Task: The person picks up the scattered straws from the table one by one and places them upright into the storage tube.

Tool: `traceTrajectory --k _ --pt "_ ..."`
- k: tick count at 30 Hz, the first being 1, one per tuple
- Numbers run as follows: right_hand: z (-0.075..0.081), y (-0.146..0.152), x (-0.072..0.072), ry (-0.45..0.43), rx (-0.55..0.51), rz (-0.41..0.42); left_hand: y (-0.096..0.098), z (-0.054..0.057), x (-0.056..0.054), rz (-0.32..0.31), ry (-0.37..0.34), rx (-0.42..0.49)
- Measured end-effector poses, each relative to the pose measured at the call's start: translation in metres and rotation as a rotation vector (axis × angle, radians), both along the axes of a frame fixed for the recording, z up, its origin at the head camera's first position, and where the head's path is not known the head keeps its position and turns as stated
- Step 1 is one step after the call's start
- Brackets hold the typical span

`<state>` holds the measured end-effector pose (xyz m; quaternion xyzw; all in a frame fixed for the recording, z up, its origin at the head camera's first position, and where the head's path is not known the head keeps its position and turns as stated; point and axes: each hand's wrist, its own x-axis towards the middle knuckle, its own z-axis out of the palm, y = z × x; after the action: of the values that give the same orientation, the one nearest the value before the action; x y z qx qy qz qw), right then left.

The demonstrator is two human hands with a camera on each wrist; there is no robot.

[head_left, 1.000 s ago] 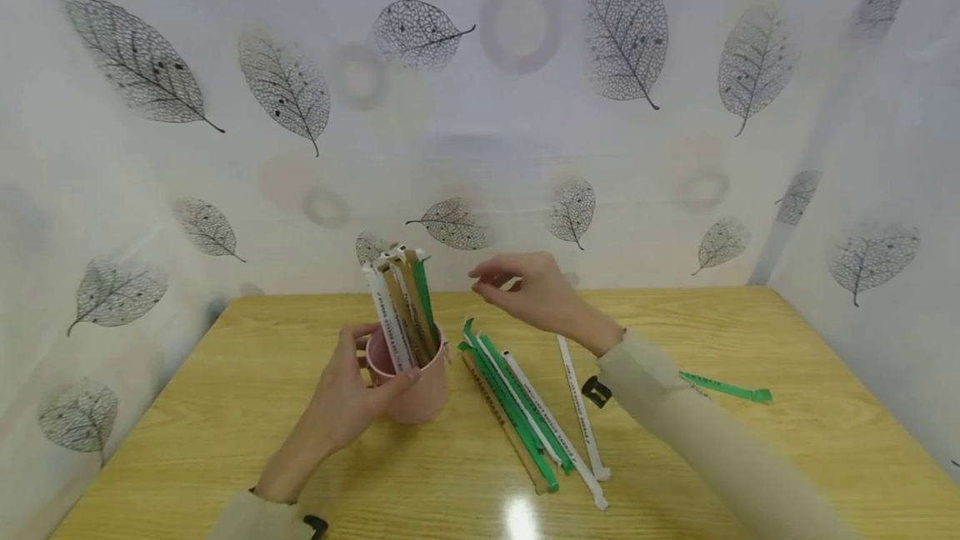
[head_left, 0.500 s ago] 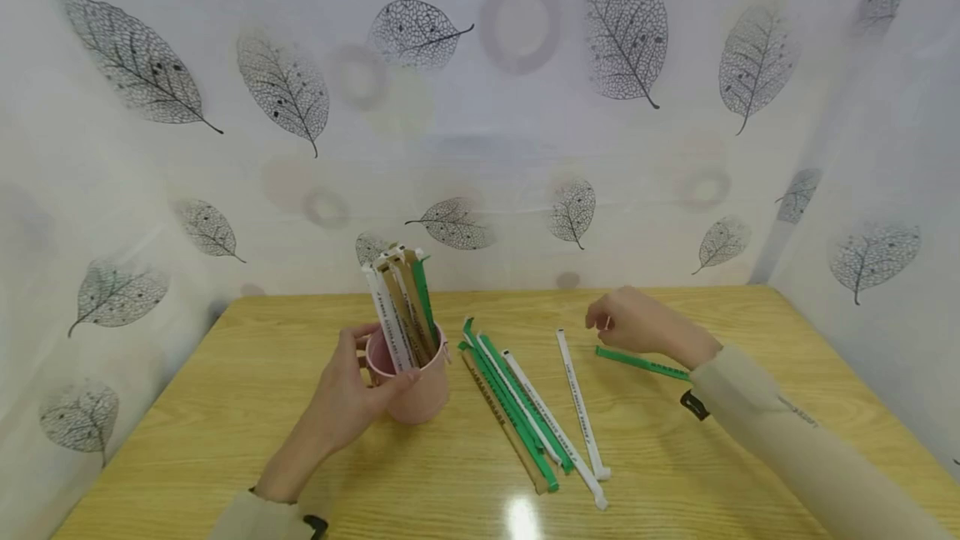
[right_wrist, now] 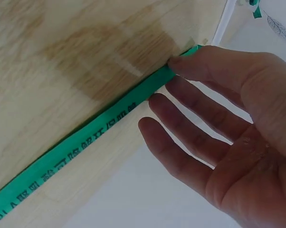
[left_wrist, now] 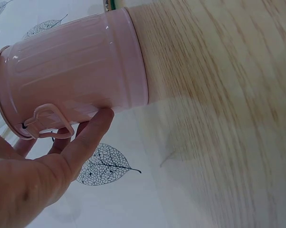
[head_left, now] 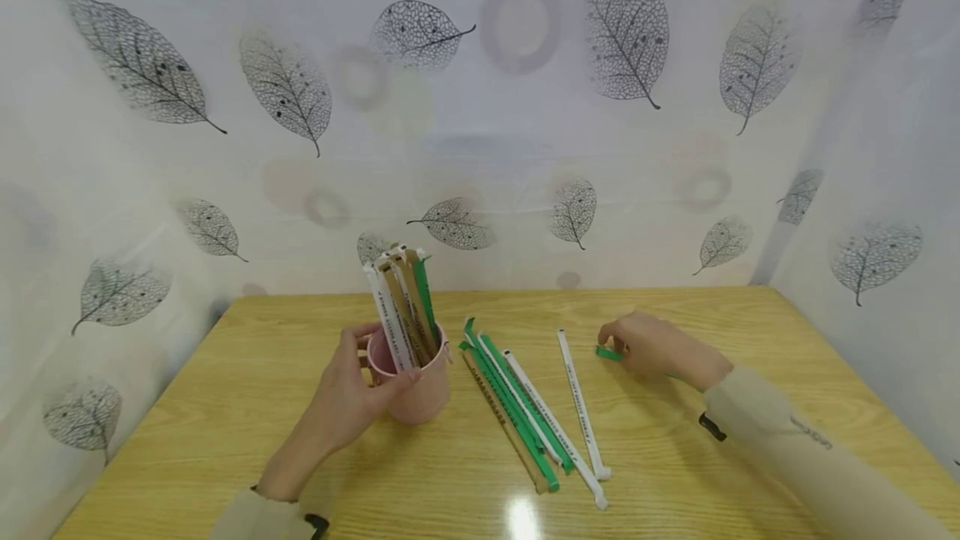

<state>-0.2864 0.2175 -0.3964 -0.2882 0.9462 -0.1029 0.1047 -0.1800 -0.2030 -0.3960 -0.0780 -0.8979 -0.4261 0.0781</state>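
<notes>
My left hand [head_left: 341, 402] holds a small pink bucket [head_left: 422, 397], thumb over its front rim and fingers round its left side. A small loop handle [left_wrist: 50, 121] shows on its wall in the left wrist view. Several paper-wrapped straws [head_left: 401, 307] in white, brown and green stand tilted in the bucket. On the right side of the table, my right hand [head_left: 660, 348] pinches a green wrapped straw [right_wrist: 86, 137] near one end, thumb on one side and fingertips on the other. The straw lies along the wood, with dark print on its wrapper; the hand hides most of it in the head view.
Between the hands, several wrapped straws [head_left: 517, 407] in green, white and brown lie in a loose bunch on the wooden table [head_left: 247, 407]. A white straw [head_left: 577, 398] lies just right of them. Leaf-printed cloth [head_left: 480, 148] stands behind and at both sides.
My right hand has moved right from beside the bucket, then down onto the green straw, and now pinches it. My left hand and the bucket have stayed put.
</notes>
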Motion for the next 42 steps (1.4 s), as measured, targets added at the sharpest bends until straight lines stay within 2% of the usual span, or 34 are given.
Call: traceTrajectory --k 7,15,20,24,28,32,36,42 --pt "-0.006 0.0 0.003 0.066 -0.031 0.031 0.0 0.0 0.0 0.001 0.008 0.005" --pt "-0.012 -0.001 0.006 0.204 -0.036 0.103 0.001 0.002 -0.001 0.007 -0.002 0.001" --pt "-0.01 -0.005 0.006 0.26 -0.05 0.133 0.001 0.001 -0.002 0.015 -0.012 0.004" --pt "-0.002 -0.011 0.006 0.282 -0.096 0.142 0.001 0.001 -0.003 0.015 -0.015 0.006" --pt "0.012 -0.015 0.005 0.34 -0.221 0.165 0.0 0.0 -0.002 0.012 -0.016 0.001" --pt "0.025 -0.019 0.001 0.451 -0.386 0.187 0.001 0.0 -0.002 0.008 -0.015 0.004" --pt "0.041 -0.025 0.0 0.543 -0.556 0.173 0.002 0.001 -0.001 0.011 -0.019 0.012" --pt "0.065 -0.041 0.003 0.568 -0.812 0.108 0.001 0.001 0.0 0.013 -0.027 0.018"
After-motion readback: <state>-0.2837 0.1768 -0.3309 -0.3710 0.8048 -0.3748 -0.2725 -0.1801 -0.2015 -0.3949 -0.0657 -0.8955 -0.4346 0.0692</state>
